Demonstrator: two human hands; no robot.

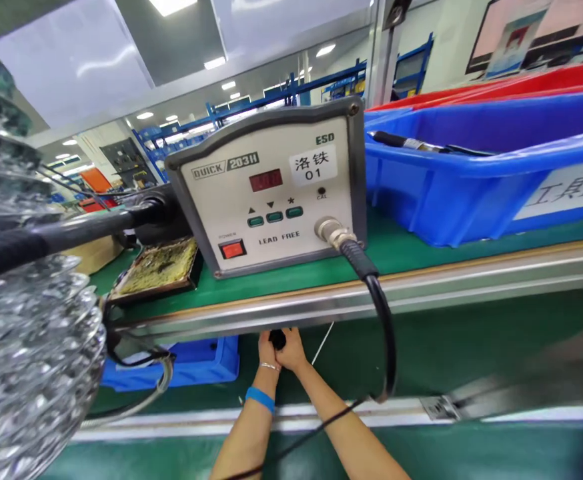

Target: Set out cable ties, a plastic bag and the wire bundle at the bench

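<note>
Corrugated foil duct (26, 333) crowds near left, crinkled and shiny. Beyond it, both hands meet under the steel shelf edge (321, 303): left hand (267, 350) and right hand (291, 352) with fingers curled shut around a small black part (277, 339). Looks light, rigid, matte plastic or rubber; best pinched by its sides. Boxy grey soldering station (271, 187) sits above on the green worktop (401, 250).

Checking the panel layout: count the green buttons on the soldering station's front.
3 green buttons sit in a row on the soldering station, under the red display.
</note>
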